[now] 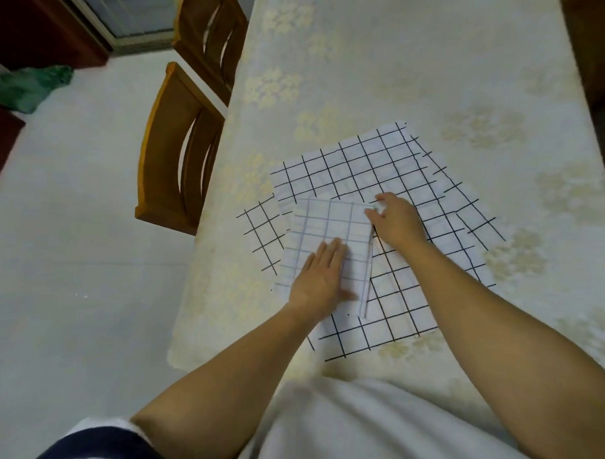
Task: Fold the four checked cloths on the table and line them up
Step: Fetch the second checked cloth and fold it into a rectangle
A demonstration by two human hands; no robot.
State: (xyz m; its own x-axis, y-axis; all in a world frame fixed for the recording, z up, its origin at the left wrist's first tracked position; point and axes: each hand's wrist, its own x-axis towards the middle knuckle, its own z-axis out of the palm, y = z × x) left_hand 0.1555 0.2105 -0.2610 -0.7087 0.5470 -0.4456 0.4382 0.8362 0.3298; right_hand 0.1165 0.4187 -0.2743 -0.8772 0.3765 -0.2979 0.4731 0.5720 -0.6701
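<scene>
1. Left hand [322,274]: mine, palm down, fingers straight and close together, pressing on the near half of the folded cloth [332,227]. It grips nothing, weight only. Step, est.: cloth no. 1 of 4, flattening and squaring its last fold.

2. Right hand [395,220]: fingers loosely curled, tips at the folded cloth's far-right corner. It touches the edge for certain. Whether it's pinching, can't tell, as the fingers cover the corner.

3. Folded cloth: narrow rectangle w/ pale grid lines, layers showing along its right side. Lies on top of the unfolded ones, nr the table's left edge, toward the near-left corner.

4. Flat cloths [398,301]: black grid, overlapping, spread under and around item 3, skewed to ea. other. Prob. three, but the overlaps hide the borders, so the count isn't firm.

5. Table [437,62]: pale floral cover.

6. Chairs [180,149]: wooden, x2, tucked along the left edge.

Next move needs, as I judge it: corners matched and crease pressed down. Then lift the packet off the pile w/o letting it spring open and set it on bare table w/ room left for a row of four. After that, one flat cloth has to be drawn free of the overlaps.
</scene>
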